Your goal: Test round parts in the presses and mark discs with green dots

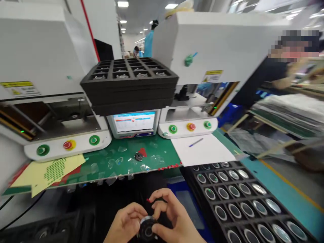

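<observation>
Left hand (126,222): low in the view, curled narrow, fingertips pinching the left edge of a disc (147,230).
Right hand (172,216): curled round the disc from the right and above; thumb and lower fingers grip its rim, upper fingers arch over it. A small red bit (148,200) shows at the fingertips; what it is cannot be told.
Disc: round, black, with a shiny rim, held between both hands in front of the body, below the bench edge. Its flat face is turned up toward the camera; being round, it shows no long axis.
Tray (253,202): black, just right of the hands, compartments in rows, each holding a shiny round part lying flat.
Bench (121,158): green mat beyond the hands, strewn with clear film scraps; one loose black ring (138,156) lies on it near the middle.
Paper (205,152): white sheet at the bench's right, a pen (195,142) on it.
Yellow sheet (48,170): on the bench's left end, with a patch of green dots.
Screen (133,122): lit, between two white machines with green and red buttons.
Tray stack (129,84): black, resting above the screen.
Other people: one in dark sleeves far right; one in blue far back.
</observation>
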The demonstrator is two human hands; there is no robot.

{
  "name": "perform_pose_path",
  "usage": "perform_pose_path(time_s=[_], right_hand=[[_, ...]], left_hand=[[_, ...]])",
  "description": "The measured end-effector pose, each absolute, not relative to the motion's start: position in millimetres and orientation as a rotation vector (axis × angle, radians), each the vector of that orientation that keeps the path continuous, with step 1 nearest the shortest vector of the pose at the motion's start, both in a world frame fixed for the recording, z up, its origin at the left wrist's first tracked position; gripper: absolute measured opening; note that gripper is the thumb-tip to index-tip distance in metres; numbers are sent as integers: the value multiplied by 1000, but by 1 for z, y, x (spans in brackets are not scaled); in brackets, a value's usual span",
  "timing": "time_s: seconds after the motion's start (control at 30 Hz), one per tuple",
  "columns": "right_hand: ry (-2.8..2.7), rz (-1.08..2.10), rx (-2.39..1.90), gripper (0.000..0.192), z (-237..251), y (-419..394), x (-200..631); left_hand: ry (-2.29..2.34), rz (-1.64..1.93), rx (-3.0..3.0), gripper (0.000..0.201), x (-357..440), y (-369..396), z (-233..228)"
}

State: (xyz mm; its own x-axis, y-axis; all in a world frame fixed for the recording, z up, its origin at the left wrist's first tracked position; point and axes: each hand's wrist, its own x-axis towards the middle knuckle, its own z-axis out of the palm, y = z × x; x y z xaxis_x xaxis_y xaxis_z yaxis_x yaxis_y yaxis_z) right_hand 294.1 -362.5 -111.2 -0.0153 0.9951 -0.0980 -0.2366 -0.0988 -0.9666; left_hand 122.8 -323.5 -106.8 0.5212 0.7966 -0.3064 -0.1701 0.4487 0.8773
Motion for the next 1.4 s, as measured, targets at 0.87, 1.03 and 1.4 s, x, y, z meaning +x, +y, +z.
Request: perform_pose_path(time_s=[0.87, 1.03, 1.4], right_hand=[[-922, 1270, -1034, 18, -89, -332, 288], [-598, 1659, -1062, 28, -82, -340, 283], [-589, 1754, -940, 31, -86, -339, 284]], left_hand=[[628, 999, 870, 58, 114, -313, -101], [763, 1038, 1054, 55, 114, -318, -96], [870, 1056, 1377, 49, 111, -318, -94]])
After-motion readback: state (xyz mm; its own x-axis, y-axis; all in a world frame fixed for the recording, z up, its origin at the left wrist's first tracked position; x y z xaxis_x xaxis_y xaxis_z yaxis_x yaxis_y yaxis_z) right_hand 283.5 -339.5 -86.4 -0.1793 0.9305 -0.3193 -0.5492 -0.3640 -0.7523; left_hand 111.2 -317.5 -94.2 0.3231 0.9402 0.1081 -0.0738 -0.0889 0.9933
